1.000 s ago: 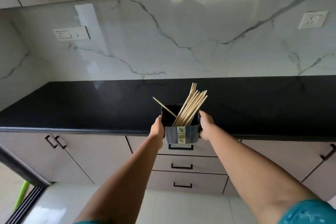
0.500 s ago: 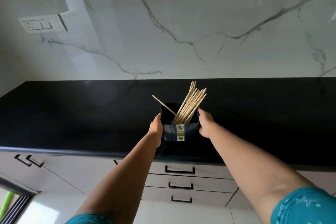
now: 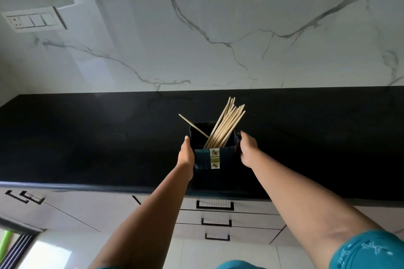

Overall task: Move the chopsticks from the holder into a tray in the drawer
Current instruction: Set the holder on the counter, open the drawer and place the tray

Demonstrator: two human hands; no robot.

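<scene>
So the dark holder [image 3: 213,155] is sitting on the black surface [image 3: 87,142], a little back from the front edge, roughly above the stack of drawers [image 3: 215,219] underneath. The chopsticks [image 3: 225,125] are all inside it: one bundle fanned toward the back right corner of the holder, plus one stray stick [image 3: 193,125] leaning off to the left on its own.

The left hand [image 3: 185,155] is pressed flat against the holder's left side. The right hand [image 3: 248,148] is at the right side, fingers curled around it (I honestly can't tell if that grip is fully clamped or just touching, the fingers go behind the holder). Between them it looks like a two-sided squeeze on the holder, not on the sticks.

All three drawers are shut, and no tray is visible, so I'd say this is very early in the job.

If it were me: leave the holder planted on the surface, free one hand to pull a drawer open first, then gather the bundle low down near the rim so it comes out as one bunch. Grab the stray stick in with it, or it'll flick out and roll (that glossy top looks slippery).
</scene>
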